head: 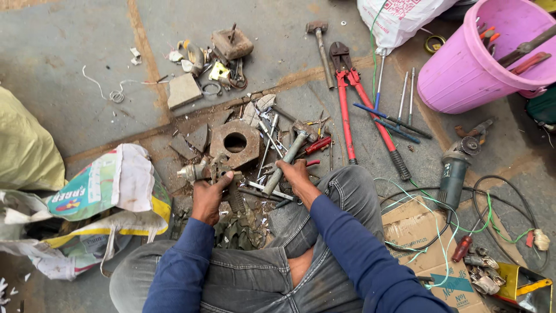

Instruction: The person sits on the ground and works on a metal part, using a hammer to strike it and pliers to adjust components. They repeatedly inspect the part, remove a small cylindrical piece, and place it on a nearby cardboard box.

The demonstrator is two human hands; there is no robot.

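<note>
My left hand (209, 194) grips a small metal fitting (197, 171), a brass-grey valve-like part, just in front of a rusty block with a round hole (236, 143). A hammer with a grey handle (285, 163) is in my right hand (297, 177); its head (302, 131) points away from me, beside the block. Both hands rest low over the concrete floor, between my knees in grey jeans. Small screwdrivers and metal scraps lie around the hands.
Red bolt cutters (359, 104), a second hammer (322, 49) and long rods lie ahead on the right. A pink bucket (469, 72) of tools stands far right, an angle grinder (454, 171) with cable and a cardboard box (423, 243) nearer. Printed sacks (104, 197) sit left.
</note>
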